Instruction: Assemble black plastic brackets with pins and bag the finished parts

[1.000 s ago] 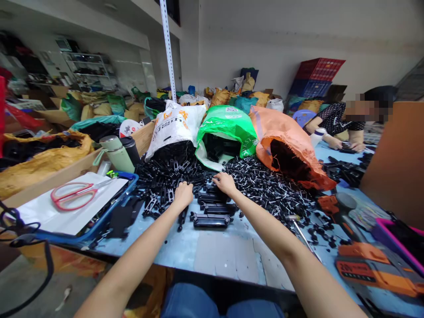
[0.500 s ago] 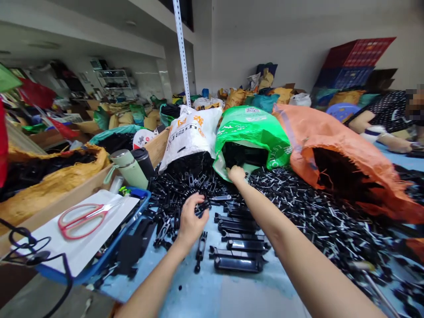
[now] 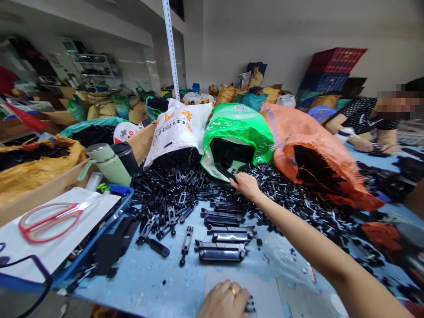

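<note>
My right hand (image 3: 245, 184) is at the mouth of the green bag (image 3: 243, 119), pinching the end of a long black plastic bar (image 3: 225, 171) that lies partly in the opening. My left hand (image 3: 225, 301), wearing a ring, rests low over a grey patch of the table with its fingers curled. From beside those fingers pokes the end of a small black plastic part (image 3: 251, 304); the rest of it is hidden. Between the hands lies a column of black bar-shaped pieces (image 3: 221, 255). A single slotted black link (image 3: 187, 245) lies to their left.
Heaps of black links (image 3: 165, 190) and small black-and-silver pieces (image 3: 298, 198) flank the column. A white bag (image 3: 180, 128) and an orange sack (image 3: 318, 141) flank the green one. Scissors (image 3: 49, 221) lie on paper over a blue tray (image 3: 127, 203). Another person (image 3: 359, 115) sits far right.
My left hand has come down from the link heap to the near edge. My right hand has drawn back slightly, and a black bar now shows in it. The view has shifted.
</note>
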Demonstrator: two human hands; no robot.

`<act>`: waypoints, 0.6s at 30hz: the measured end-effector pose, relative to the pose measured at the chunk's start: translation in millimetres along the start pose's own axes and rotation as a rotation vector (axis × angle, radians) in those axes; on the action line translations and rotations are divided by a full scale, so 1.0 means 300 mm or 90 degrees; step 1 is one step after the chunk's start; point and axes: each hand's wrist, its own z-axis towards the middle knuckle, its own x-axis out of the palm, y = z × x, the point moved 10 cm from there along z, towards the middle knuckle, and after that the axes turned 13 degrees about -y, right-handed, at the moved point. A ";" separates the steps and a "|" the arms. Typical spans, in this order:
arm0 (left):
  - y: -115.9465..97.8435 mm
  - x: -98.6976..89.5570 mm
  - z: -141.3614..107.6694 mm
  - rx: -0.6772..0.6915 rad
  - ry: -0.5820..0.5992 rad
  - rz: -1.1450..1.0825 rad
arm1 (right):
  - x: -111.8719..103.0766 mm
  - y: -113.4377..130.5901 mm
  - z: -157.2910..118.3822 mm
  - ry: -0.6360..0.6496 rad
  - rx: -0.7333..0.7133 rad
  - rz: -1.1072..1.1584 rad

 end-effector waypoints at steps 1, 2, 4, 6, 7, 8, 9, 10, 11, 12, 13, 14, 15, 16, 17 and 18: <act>-0.005 -0.010 -0.003 -0.012 0.011 -0.002 | -0.059 -0.012 -0.095 -0.018 -0.031 0.018; -0.005 -0.024 -0.007 -0.031 0.025 -0.005 | -0.128 -0.016 -0.200 -0.054 -0.077 0.054; 0.006 -0.051 -0.016 -0.082 0.059 -0.008 | -0.269 -0.030 -0.438 -0.134 -0.170 0.133; 0.020 -0.062 -0.028 -0.116 0.086 -0.010 | -0.385 -0.058 -0.684 -0.185 -0.241 0.170; 0.028 -0.060 -0.034 -0.126 0.095 -0.008 | -0.427 -0.068 -0.800 -0.188 -0.277 0.174; 0.036 -0.052 -0.039 -0.131 0.102 -0.003 | -0.453 -0.077 -0.906 -0.171 -0.310 0.169; 0.043 -0.038 -0.042 -0.131 0.110 0.004 | -0.467 -0.085 -0.999 -0.142 -0.337 0.157; 0.049 -0.021 -0.044 -0.128 0.117 0.013 | -0.470 -0.091 -1.077 -0.102 -0.358 0.141; 0.054 -0.002 -0.043 -0.122 0.124 0.024 | -0.464 -0.096 -1.140 -0.060 -0.371 0.123; 0.058 0.016 -0.039 -0.114 0.129 0.037 | -0.457 -0.099 -1.185 -0.026 -0.370 0.107; 0.062 0.033 -0.032 -0.107 0.130 0.052 | -0.450 -0.102 -1.209 -0.005 -0.349 0.091; 0.068 0.046 -0.023 -0.104 0.126 0.068 | -0.442 -0.105 -1.213 0.005 -0.307 0.074; 0.075 0.056 -0.013 -0.105 0.119 0.084 | -0.431 -0.111 -1.199 0.011 -0.234 0.049; 0.083 0.063 -0.004 -0.110 0.111 0.099 | -0.416 -0.124 -1.175 0.023 -0.135 0.015; 0.090 0.067 0.004 -0.117 0.102 0.110 | -0.397 -0.141 -1.151 0.043 -0.021 -0.024; 0.095 0.068 0.008 -0.126 0.093 0.118 | -0.377 -0.157 -1.133 0.073 0.097 -0.065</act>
